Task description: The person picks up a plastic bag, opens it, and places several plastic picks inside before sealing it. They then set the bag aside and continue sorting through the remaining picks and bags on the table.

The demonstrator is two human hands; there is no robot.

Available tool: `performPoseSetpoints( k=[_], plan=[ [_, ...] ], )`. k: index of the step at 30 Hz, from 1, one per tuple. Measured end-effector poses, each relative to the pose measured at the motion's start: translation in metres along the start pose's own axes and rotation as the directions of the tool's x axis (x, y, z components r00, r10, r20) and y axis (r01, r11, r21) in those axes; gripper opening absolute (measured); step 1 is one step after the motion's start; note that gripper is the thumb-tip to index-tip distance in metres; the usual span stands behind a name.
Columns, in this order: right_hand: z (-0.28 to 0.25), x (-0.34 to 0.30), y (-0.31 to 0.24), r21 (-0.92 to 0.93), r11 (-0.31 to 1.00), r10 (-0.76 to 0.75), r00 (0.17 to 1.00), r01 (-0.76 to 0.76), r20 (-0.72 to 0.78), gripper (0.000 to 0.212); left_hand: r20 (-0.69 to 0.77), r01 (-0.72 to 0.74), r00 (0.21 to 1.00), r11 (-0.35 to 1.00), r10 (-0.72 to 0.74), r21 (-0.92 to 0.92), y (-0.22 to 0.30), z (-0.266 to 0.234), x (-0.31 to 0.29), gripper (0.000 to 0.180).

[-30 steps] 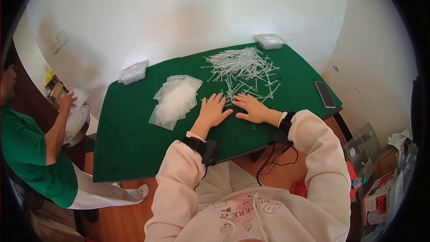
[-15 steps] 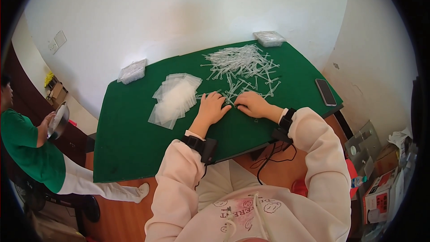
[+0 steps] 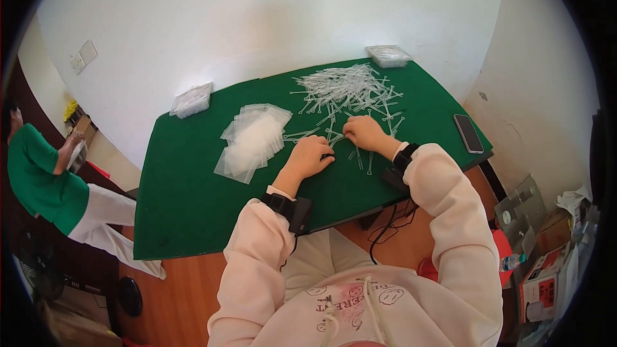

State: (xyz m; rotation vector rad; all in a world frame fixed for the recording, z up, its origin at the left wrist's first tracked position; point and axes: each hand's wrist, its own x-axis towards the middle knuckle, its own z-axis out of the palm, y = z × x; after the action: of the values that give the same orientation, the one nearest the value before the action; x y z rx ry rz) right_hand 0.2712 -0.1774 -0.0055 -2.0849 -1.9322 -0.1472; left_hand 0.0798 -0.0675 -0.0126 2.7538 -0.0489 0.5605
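From the head view, both hands rest on the green table [image 3: 193,205]. The left hand [image 3: 310,156] lies knuckles up with fingers curled down onto the felt; whether it grips anything cannot be told. The right hand [image 3: 364,133], at its 2 o'clock, pinches among loose clear plastic ties [image 3: 344,93] that spread toward 12 o'clock. A stack of clear bags [image 3: 252,140] lies at 9 o'clock of the left hand. A phone [image 3: 468,133] sits at 3 o'clock.
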Motion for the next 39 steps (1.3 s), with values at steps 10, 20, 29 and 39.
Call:
performPoseSetpoints(
  k=[10,20,29,39],
  plan=[
    [0.002,-0.047,0.012,-0.071,0.996,-0.054,0.996,0.049,-0.072,0.026,-0.014,-0.013,1.000,0.989,0.012,-0.144,-0.007,0.006,0.000,0.032],
    [0.013,-0.077,-0.027,-0.108,0.994,0.015,0.990,0.000,0.137,0.068,0.133,0.347,0.904,0.878,-0.407,0.328,-0.008,0.019,-0.008,0.069],
    [0.003,-0.084,-0.013,-0.153,0.987,0.078,0.988,-0.057,0.135,0.076,0.134,0.446,0.839,0.807,-0.528,0.387,-0.001,0.012,-0.013,0.075],
    [0.001,-0.097,-0.030,-0.176,0.981,0.107,0.986,-0.083,0.131,0.077,0.238,0.336,0.878,0.889,-0.415,0.310,0.007,0.014,-0.011,0.074]
  ],
)
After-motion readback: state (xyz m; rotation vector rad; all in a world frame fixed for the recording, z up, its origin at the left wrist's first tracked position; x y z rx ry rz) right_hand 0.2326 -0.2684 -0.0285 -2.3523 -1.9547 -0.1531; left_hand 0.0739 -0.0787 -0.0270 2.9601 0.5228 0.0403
